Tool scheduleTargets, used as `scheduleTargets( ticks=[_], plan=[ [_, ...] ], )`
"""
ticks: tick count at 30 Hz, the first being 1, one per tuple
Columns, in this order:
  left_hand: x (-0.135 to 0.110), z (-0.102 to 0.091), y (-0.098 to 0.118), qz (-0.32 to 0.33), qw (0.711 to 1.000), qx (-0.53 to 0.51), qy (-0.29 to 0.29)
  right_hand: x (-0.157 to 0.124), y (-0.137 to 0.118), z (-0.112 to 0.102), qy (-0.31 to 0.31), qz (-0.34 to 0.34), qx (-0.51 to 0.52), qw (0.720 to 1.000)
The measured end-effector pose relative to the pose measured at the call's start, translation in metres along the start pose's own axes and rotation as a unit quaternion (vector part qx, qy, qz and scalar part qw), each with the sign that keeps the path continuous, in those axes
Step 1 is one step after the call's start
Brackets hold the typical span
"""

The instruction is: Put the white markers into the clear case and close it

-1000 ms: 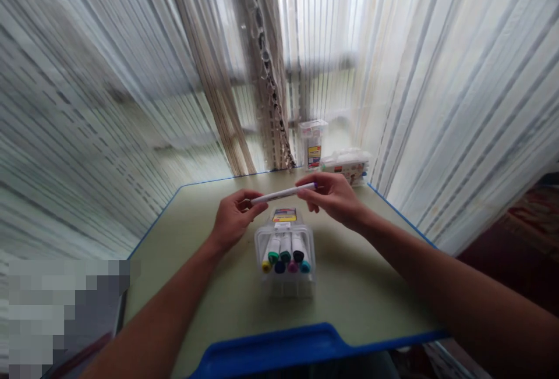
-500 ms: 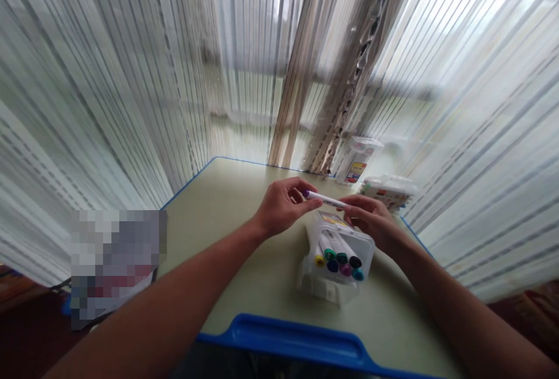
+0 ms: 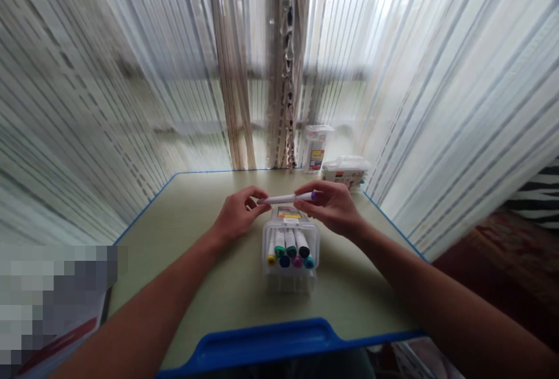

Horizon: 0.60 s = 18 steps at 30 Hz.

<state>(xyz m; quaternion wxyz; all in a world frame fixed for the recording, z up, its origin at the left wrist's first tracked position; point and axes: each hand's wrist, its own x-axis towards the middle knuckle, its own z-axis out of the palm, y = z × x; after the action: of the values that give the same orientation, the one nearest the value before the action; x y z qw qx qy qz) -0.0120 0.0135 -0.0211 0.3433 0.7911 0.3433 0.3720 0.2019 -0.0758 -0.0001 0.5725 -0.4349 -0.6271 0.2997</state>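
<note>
A white marker [image 3: 282, 199] with a purple end lies nearly level between my two hands, just above an open clear plastic case. My left hand [image 3: 236, 215] pinches its left tip between thumb and fingers. Around the purple end on the right, the fingers of my right hand [image 3: 335, 209] are closed. The clear case [image 3: 317, 244] rests on the table below, its mouth facing me. Several white markers [image 3: 290, 238] lie inside, showing yellow, green, black, blue, pink and teal ends.
The pale table [image 3: 205, 303] has a blue edge and a blue front tray [image 3: 266, 344]. At the back right stand an upright clear container [image 3: 317, 149] and another clear case [image 3: 345, 169] holding markers. String curtains [image 3: 187, 76] hang behind. A blurred-out object [image 3: 65, 309] is at lower left.
The marker has been turned end for end: its purple end was at my left hand and is now at my right. The view has swung right, shifting the table and case leftward.
</note>
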Motion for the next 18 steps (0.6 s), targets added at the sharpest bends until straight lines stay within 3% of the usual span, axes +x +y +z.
scheduleTargets(
  ticks=[8,14,18],
  plan=[
    [0.001,-0.003,0.003,-0.012,0.999,-0.044,0.016,0.002,0.001,-0.008,0.016,-0.119,-0.168,0.978],
    [-0.002,-0.002,0.006,0.007,0.995,-0.081,0.051,0.001,-0.001,-0.010,0.048,-0.141,-0.206,0.967],
    [-0.004,-0.001,0.008,0.025,0.994,-0.094,0.041,0.000,-0.010,-0.011,0.052,-0.155,-0.243,0.956]
  ],
)
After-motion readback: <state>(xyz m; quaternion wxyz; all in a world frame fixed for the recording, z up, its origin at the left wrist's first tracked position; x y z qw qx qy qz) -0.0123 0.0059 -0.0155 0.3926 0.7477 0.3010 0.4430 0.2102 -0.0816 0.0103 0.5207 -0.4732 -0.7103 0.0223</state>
